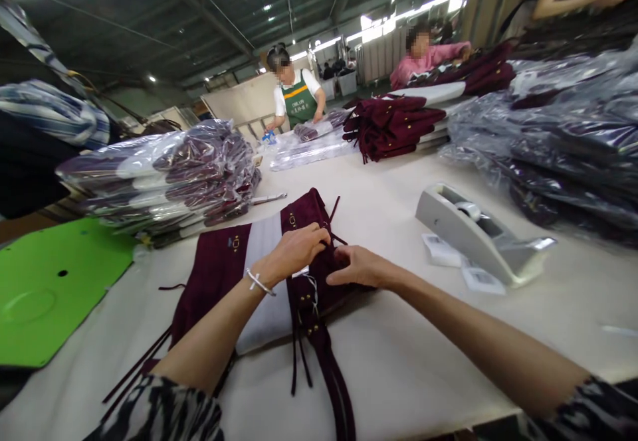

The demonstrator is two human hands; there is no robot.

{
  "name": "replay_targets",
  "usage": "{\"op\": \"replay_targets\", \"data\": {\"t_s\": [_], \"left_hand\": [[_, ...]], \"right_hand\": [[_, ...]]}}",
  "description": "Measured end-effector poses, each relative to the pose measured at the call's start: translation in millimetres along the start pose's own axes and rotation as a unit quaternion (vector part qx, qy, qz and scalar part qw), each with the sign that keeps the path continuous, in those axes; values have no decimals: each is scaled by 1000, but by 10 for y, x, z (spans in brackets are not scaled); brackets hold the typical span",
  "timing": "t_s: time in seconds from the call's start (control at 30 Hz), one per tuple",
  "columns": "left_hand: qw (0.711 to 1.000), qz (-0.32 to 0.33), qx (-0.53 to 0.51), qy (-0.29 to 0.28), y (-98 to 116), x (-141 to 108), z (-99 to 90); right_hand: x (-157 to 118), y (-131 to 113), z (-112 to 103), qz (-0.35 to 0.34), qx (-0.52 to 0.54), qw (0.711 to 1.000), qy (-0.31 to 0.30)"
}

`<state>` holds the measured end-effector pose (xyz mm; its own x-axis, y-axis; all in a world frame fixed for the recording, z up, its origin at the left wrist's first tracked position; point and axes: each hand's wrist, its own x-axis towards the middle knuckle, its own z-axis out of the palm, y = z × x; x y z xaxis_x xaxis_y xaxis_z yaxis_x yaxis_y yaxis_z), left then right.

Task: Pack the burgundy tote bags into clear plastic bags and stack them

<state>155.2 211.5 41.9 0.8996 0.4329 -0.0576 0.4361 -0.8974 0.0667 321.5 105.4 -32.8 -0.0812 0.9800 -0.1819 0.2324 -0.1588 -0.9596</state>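
On the pale desk, a large plastic-wrapped pile lies at two o'clock from the dark red strapped item, a smaller wrapped stack at ten; those look finished. The item itself, in front of the person, has its pale band across it but no plastic. The left hand's fingers curl onto it, grip unclear; the right hand's are part-open against it, seemingly grasping nothing.

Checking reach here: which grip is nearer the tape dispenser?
Right. The right grip is left of the tape dispenser, at the burgundy item; the left grip is farther left, at that item.
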Motion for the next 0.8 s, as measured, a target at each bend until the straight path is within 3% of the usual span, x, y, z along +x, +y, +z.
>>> {"op": "replay_targets", "data": {"t_s": [0.1, 0.2, 0.3, 0.4, 0.6, 0.7, 0.8], "left_hand": [[1000, 8, -10, 9, 28, 67, 74], [996, 2, -81, 36, -13, 13, 152], [980, -22, -178, 82, -100, -181, 158], [960, -56, -248, 113, -182, -405, 109], [951, -87, -272, 122, -200, -545, 10], [970, -50, -200, 129, -159, -538, -44], [991, 35, -58, 116, -101, -515, -99]], "right_hand": [[58, 39, 211, 7, 86, 996, 23], [-8, 82, 116, 44, 240, 968, -54], [-105, 117, -42, 94, 364, 926, -37], [-34, 156, -35, 154, 331, 931, 23], [404, 160, 178, 206, 193, 959, -10], [441, 76, 239, 187, 182, 965, -1], [350, -29, 295, 114, 297, 948, 16]]}}
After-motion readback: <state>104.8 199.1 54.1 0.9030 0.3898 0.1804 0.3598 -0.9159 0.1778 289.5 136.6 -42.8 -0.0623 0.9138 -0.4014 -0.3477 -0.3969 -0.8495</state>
